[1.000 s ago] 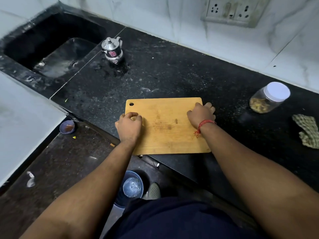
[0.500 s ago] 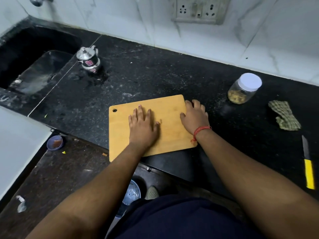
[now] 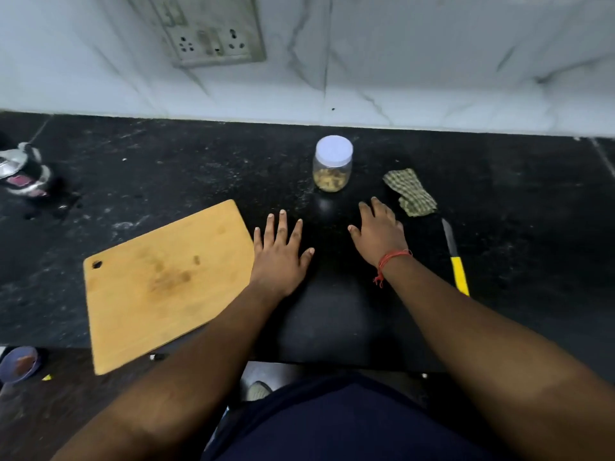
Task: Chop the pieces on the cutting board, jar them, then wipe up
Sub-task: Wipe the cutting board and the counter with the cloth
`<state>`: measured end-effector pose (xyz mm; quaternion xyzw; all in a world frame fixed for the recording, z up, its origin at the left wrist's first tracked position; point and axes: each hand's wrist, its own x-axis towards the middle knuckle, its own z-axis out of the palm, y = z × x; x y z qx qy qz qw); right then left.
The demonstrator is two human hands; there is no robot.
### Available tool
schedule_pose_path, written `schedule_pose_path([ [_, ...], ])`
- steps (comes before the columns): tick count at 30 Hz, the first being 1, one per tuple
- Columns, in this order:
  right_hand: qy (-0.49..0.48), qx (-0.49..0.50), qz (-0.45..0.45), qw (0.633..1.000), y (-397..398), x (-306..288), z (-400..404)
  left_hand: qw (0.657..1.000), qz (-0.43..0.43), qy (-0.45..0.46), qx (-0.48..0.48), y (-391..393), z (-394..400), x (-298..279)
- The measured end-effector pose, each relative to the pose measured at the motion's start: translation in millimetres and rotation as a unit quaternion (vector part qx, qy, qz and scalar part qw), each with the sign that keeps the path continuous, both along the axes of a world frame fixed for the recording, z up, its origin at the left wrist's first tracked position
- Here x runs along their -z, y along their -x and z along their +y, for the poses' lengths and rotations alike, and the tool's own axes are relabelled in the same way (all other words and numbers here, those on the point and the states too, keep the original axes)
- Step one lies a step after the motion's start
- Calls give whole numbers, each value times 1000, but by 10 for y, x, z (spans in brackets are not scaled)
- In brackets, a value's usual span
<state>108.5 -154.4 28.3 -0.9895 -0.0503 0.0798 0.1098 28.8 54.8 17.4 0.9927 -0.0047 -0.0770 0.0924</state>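
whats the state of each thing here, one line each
cutting board: flat on the counter, bare, stained
jar: upright, white lid on, chopped pieces inside
cloth: crumpled on the counter, untouched
knife: lying flat, yellow handle toward the person
left hand: open, fingers spread, holding nothing
right hand: open, near the cloth, holding nothing

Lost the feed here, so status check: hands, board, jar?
Left hand and right hand open, empty. Cutting board bare; jar lidded, pieces inside. Cloth beside right hand, path clear.

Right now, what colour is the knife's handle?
Yellow: the knife handle shows best in the head view.
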Motion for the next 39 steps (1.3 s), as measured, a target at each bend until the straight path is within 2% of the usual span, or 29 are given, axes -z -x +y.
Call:
schedule_pose_path([
  [8, 35, 24, 15, 999, -724, -49, -1032, 1000, 10, -14, 21, -75, -655, 83],
  [13, 8, -34, 104, 994, -1111, 108, -1092, 1000, 18, -25, -5, 14, -788, 116],
  [15, 9, -36, 78, 996, -1103, 191, -1055, 999, 18, -23, -19, 61, -789, 129],
  [19, -54, -62, -9, 997, -822, 179, -1011, 998, 23, -25, -51, 144, -779, 169],
  [22, -86, -117, -74, 987, -436, 207, -939, 997, 30, -21, -66, 186, -785, 186],
  [26, -70, -174, -78, 979, 241, 285, -911, 997, 31, -16, -71, 192, -817, 196],
  [31, -58, -187, -86, 977, 843, 271, -966, 998, 19, -3, -60, 118, -910, 183],
  [33, -105, -176, -97, 974, 793, 243, -1043, 999, 11, 2, -52, 77, -967, 164],
  [36, -139, -82, -145, 976, 365, 211, -1220, 999, 9, -4, -35, 27, -1063, 145],
  [39, -139, -27, -116, 983, -63, 240, -1376, 1000, 12, 2, -24, 9, -1173, 151],
])
